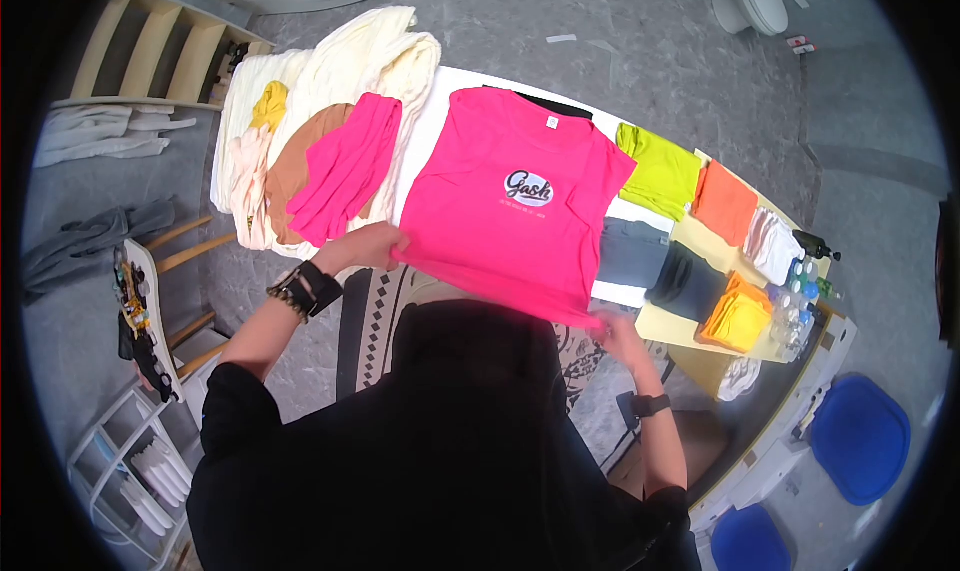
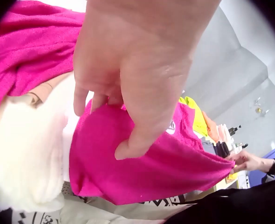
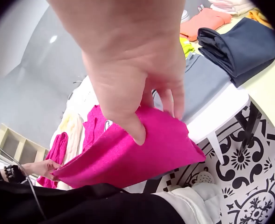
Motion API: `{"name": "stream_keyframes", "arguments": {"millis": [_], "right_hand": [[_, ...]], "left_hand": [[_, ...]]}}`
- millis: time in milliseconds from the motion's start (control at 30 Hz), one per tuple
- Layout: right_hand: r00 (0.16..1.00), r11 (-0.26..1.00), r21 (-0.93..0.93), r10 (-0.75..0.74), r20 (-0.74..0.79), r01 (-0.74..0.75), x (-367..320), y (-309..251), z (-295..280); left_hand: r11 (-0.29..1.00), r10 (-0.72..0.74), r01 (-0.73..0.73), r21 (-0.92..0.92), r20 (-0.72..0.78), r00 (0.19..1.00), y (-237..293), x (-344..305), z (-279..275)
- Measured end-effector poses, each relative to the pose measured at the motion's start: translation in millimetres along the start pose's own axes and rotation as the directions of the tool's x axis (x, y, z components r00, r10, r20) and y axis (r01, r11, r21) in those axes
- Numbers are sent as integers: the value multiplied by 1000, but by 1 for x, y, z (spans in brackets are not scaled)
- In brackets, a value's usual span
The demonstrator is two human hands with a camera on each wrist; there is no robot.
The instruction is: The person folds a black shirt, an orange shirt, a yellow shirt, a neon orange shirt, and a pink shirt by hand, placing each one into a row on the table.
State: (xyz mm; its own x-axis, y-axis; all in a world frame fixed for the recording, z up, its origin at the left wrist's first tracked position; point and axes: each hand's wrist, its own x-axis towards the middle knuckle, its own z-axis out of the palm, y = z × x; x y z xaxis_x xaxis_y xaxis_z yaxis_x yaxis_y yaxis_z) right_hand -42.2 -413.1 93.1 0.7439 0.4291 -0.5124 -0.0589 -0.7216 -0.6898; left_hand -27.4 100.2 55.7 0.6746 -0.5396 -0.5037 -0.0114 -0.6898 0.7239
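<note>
A bright pink T-shirt (image 1: 490, 201) with a "Gash" print lies spread on the white table, its hem pulled toward the person. My left hand (image 1: 372, 246) pinches the hem's left corner; in the left wrist view that left hand (image 2: 132, 88) has its thumb over the cloth and the other fingers behind it. At the opposite corner my right hand (image 1: 622, 339) grips the hem, and the right wrist view shows the right hand's thumb (image 3: 133, 130) on the fabric. Between both hands the hem is stretched taut, off the table's near edge.
Left of the shirt sit a crumpled pink garment (image 1: 350, 166), a brown one (image 1: 290, 176) and cream cloth (image 1: 390, 51). Folded stacks stand to the right: lime (image 1: 658, 171), orange (image 1: 725, 203), grey (image 1: 632, 253), dark navy (image 1: 686, 283) and yellow (image 1: 738, 316). Bottles (image 1: 792, 326) crowd the far right end.
</note>
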Motion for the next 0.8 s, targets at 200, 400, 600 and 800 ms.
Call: {"name": "stream_keyframes", "arguments": {"millis": [200, 400, 600, 800], "right_hand": [[991, 998, -56, 33, 130, -26, -21, 13, 0], [994, 994, 84, 60, 86, -68, -11, 10, -32], [971, 887, 436, 215, -107, -149, 53, -10, -83], [942, 906, 424, 120, -314, 25, 146, 1, -118]], "left_hand": [[995, -89, 81, 54, 173, 981, 18, -22, -12], [965, -23, 16, -262, -22, 1000, 8, -21, -29], [960, -178, 148, -237, -109, 978, 29, 6, -103], [994, -75, 23, -111, -483, 872, 20, 66, -145]]}}
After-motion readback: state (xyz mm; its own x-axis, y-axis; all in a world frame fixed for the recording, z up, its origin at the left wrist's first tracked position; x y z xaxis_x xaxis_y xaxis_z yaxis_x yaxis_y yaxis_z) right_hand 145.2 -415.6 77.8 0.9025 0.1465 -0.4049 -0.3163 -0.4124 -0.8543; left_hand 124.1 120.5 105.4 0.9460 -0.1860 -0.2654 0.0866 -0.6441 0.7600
